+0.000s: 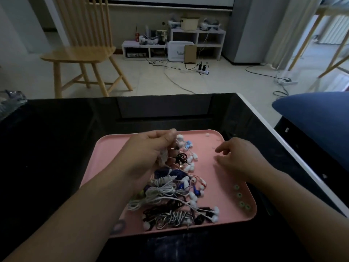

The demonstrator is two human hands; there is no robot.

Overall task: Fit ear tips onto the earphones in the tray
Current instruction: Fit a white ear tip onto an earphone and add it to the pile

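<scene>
A glossy black table carries one pink rounded plastic tray. A tangled heap of corded earphones fills its middle. Four small ring-shaped ear tips lie by its right rim. The left hand grips a white cord bundle, fingers curled; the right hand hovers, fingers loosely spread.

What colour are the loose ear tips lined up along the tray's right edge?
Pale green, with dark centre holes: the loose ear tips on the pink tray, in the head view.

one head-worn view looks forward and down, close over the tray.
</scene>
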